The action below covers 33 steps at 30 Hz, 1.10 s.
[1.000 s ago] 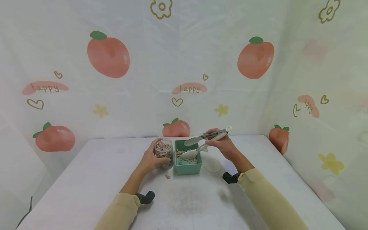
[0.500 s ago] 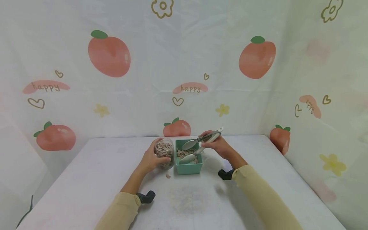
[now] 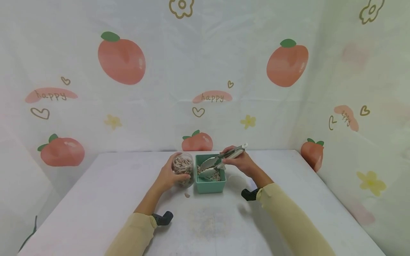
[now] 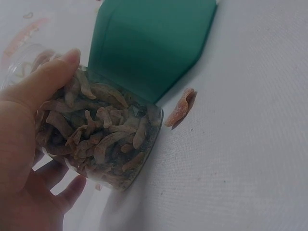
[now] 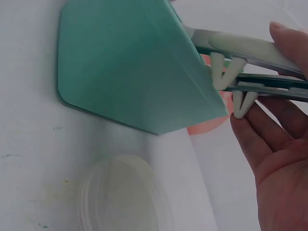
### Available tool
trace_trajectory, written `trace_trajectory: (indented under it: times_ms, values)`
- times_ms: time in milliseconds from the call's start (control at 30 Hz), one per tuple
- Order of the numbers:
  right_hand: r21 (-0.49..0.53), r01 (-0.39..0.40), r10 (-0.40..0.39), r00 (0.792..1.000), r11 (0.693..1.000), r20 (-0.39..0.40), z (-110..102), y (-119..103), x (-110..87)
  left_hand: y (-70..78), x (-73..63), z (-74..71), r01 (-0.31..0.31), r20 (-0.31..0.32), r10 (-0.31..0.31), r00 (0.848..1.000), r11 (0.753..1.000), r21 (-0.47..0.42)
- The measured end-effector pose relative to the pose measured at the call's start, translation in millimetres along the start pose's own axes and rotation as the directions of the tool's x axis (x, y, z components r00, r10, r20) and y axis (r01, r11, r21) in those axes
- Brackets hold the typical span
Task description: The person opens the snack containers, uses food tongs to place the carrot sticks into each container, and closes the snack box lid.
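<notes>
My left hand [image 3: 169, 177] grips a clear jar [image 3: 183, 170] around its side; in the left wrist view the jar is full of brownish, curled dried strips [image 4: 103, 122]. Beside it stands a teal rectangular bin [image 3: 209, 187] with more such pieces inside. My right hand [image 3: 239, 161] holds a pair of tongs [image 3: 235, 153] between thumb and fingers. The tongs' light-coloured tips reach down into the bin, apart from each other; whether they touch the pieces I cannot tell. In the right wrist view, the tongs [image 5: 252, 50] lie across the bin's rim.
One loose piece [image 3: 187, 195] lies on the white table [image 3: 205, 227] in front of the jar. A round translucent lid [image 5: 122, 195] lies on the table right of the bin. Behind the table hangs a fruit-printed cloth [image 3: 153, 117].
My right hand has shifted slightly left with the tongs, and the tongs' tips have drawn closer together inside the bin. The left hand and jar have stayed in place.
</notes>
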State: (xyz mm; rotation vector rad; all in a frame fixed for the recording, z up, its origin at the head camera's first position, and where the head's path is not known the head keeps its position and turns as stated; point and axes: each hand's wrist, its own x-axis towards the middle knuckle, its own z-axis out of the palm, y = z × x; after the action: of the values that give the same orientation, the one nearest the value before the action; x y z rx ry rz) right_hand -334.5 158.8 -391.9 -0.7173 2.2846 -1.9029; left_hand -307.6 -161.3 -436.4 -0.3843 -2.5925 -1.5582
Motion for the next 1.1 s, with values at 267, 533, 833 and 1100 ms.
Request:
trace_trajectory:
  times_ms: [267, 533, 833, 1100]
  values:
    - [-0.020, 0.026, -0.027, 0.999, 0.999, -0.036, 7.0, -0.3, 5.4, 0.2, 0.8, 0.5, 0.002, 0.006, -0.002, 1.000, 1.000, -0.019]
    - [-0.149, 0.062, -0.083, 0.986, 0.987, -0.145, 17.8, -0.6, 3.1, 2.0, -0.2, -0.1, 0.006, 0.005, -0.006, 1.000, 1.000, -0.016]
    - [-0.177, 0.021, -0.067, 0.964, 0.984, -0.258, 21.2, 1.0, 0.3, 3.4, -1.4, 0.3, 0.011, 0.008, -0.011, 1.000, 1.000, -0.013]
    - [-0.073, 0.063, -0.080, 0.959, 0.995, -0.273, 15.2, -1.4, -4.0, 3.7, -0.8, -0.4, 0.011, 0.004, -0.011, 1.000, 1.000, -0.002]
